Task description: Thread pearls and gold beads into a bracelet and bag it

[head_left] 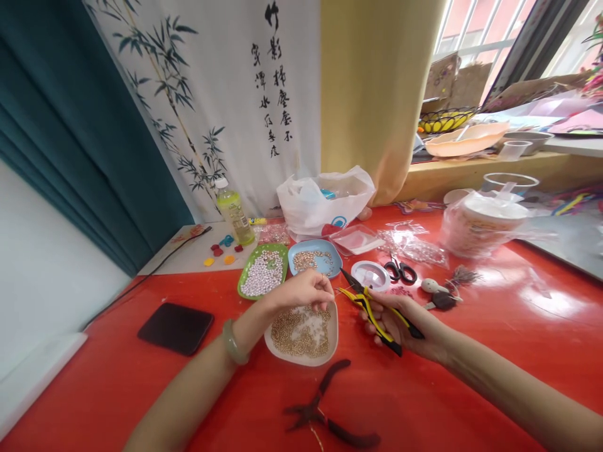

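My right hand (389, 317) grips long-nose pliers (365, 304) with yellow and black handles, their tips pointing left toward my other hand. My left hand (311, 290) is closed in a pinch above a white tray (301, 359) of small gold beads (294, 339); what its fingers hold is too small to make out. Behind it sit a green tray (244, 290) of pearly white beads (261, 275) and a blue tray (335, 258) with gold beads (311, 260). Dark-handled cutters (311, 411) lie on the red table nearer to me, with a thin wire beside them.
To the left lies a black phone (176, 328). A drink bottle (235, 213) and a white plastic bag (320, 201) stand at the back. Right of the trays are a white spool (370, 276), scissors (400, 271), keys (441, 298) and a plastic-wrapped tub (490, 216).
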